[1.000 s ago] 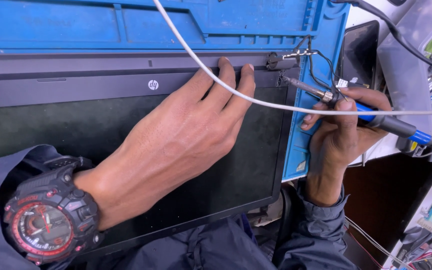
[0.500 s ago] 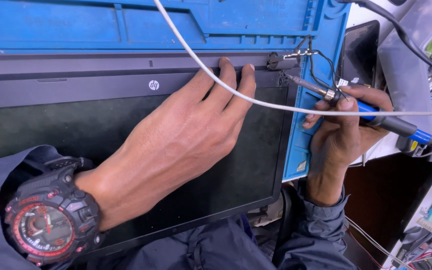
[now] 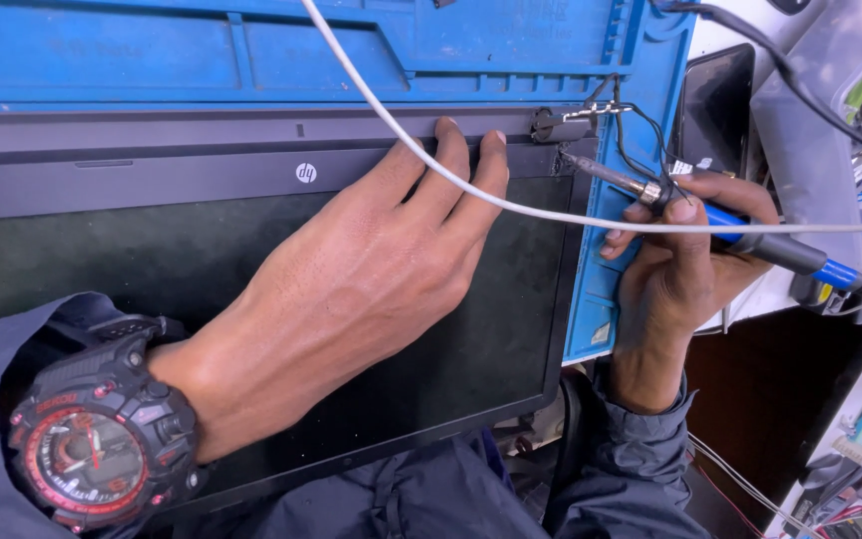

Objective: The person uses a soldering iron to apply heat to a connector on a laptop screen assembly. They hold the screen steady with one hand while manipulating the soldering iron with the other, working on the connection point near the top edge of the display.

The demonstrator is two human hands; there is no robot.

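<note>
Here the left hand (image 3: 371, 269) lies flat and open on the laptop screen (image 3: 152, 260), steadying it. Just right, the right hand (image 3: 685, 265) grips a soldering iron (image 3: 710, 220); its tip nears the hinge wires (image 3: 591, 115), soldering apparently underway, unfinished.

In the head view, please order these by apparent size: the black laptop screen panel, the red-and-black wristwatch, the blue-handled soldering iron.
1. Black laptop screen panel, clearly largest.
2 and 3. Blue-handled soldering iron and red-and-black wristwatch: unsure; the watch is nearer the camera.

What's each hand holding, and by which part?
Right hand grips the soldering iron by its blue handle. Left hand holds nothing, pressing flat on the laptop screen.
</note>
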